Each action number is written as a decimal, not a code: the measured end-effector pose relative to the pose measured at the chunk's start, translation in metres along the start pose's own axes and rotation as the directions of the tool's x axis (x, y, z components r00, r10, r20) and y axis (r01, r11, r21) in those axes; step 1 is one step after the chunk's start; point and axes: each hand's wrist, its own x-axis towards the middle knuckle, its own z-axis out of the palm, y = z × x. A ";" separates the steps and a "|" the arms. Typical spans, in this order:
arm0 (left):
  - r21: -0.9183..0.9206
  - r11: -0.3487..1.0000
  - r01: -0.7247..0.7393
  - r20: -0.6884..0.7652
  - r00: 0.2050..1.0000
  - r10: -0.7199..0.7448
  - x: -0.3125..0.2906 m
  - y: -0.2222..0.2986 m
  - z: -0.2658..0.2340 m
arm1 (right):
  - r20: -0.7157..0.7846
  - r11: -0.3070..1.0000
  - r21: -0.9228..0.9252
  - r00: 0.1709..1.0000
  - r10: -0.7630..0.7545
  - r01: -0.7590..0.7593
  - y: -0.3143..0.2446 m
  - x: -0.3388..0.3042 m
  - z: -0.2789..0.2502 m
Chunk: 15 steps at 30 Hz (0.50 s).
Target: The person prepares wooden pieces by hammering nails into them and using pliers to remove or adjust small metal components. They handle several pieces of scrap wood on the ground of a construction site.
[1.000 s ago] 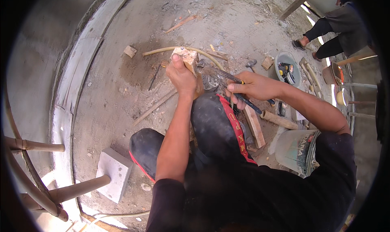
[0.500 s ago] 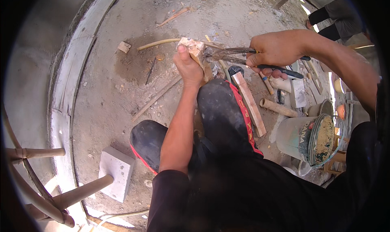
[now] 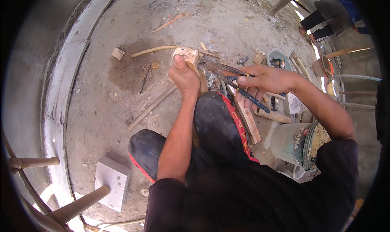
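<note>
My left hand (image 3: 185,81) is closed around a rough wooden block (image 3: 187,53), its thumb lying near the top end. The block's pale, chipped end faces up, and its lower part is hidden behind my hand and knee. In my right hand (image 3: 264,81) is a pair of pincers (image 3: 222,69) with dark handles, held with the handles somewhat apart. Their worn metal jaws reach the right side of the block near its top. Whether the jaws grip anything there is too small to tell.
On the right stand a plaster-smeared bucket (image 3: 286,142) and a grey tub (image 3: 280,55). A wooden batten (image 3: 248,120) lies beside my right knee. A concrete block (image 3: 111,183) sits at lower left near bamboo poles (image 3: 83,203). Another person (image 3: 335,14) is at far upper right.
My right forearm and elbow have come down and inward. The pincers' handles now slant more steeply down to the right, and my grip on them is looser. My left hand still holds the block.
</note>
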 end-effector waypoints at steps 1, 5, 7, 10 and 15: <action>-0.001 1.000 -0.010 -0.002 1.000 0.010 0.001 0.000 0.001 | -0.007 0.998 -0.047 0.999 0.046 -0.046 -0.008 -0.002 -0.003; 0.069 0.995 0.075 0.143 0.986 -0.084 0.000 0.001 0.001 | -0.001 0.993 0.026 0.993 0.114 -0.114 0.002 -0.002 -0.016; 0.052 0.997 0.065 0.160 0.984 -0.072 0.001 -0.001 0.003 | 0.028 0.984 0.118 0.991 0.131 -0.133 0.007 0.002 -0.016; -0.033 0.999 0.031 0.123 0.992 -0.027 0.002 -0.003 0.010 | 0.048 0.967 0.029 0.966 0.253 -0.255 0.008 0.008 0.000; -0.110 0.992 0.057 0.109 0.993 -0.045 -0.003 0.002 0.014 | -0.190 0.974 -0.051 0.959 0.209 -0.222 0.034 0.015 0.013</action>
